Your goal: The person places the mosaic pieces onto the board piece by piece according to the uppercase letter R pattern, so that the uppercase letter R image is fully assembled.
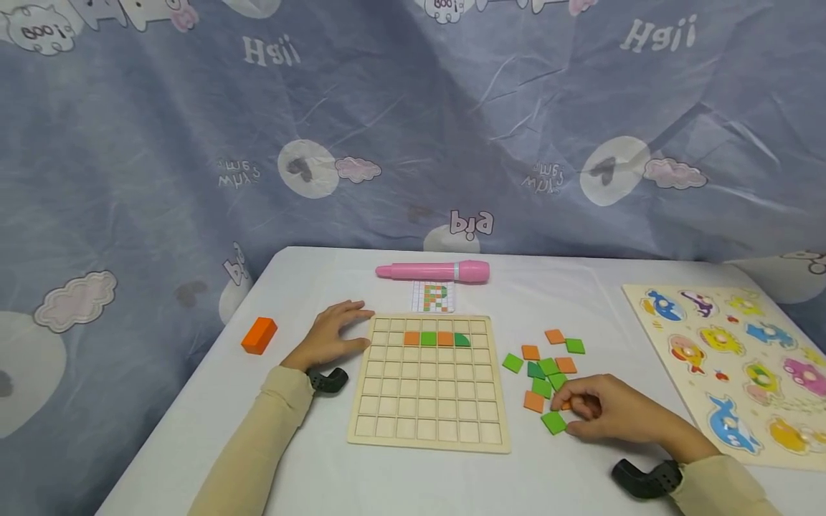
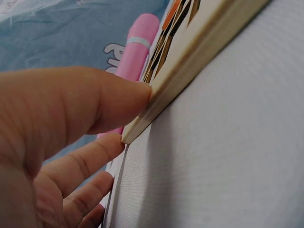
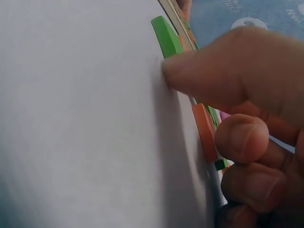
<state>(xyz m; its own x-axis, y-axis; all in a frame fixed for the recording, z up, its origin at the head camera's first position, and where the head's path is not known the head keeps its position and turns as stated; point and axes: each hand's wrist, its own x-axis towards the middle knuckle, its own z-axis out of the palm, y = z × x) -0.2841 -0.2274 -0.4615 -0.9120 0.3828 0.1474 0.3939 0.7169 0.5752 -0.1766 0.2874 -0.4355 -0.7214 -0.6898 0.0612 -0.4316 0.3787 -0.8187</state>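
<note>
A wooden grid board lies flat on the table, with a short row of orange and green tiles near its top. At the board's upper left my left hand touches it, thumb on the side edge and index finger near the corner; the left wrist view shows both fingertips against the wood. To the right, loose tiles are scattered. My right hand is low over them, fingers bent, thumb tip beside a green square tile lying on the table. An orange tile is partly hidden under its fingers. In the right wrist view, the thumb covers the index finger.
Above the board lie a small pattern card and a pink marker-shaped pen. An orange block sits at the left. A wooden animal puzzle board occupies the right side. Behind the table hangs a printed curtain.
</note>
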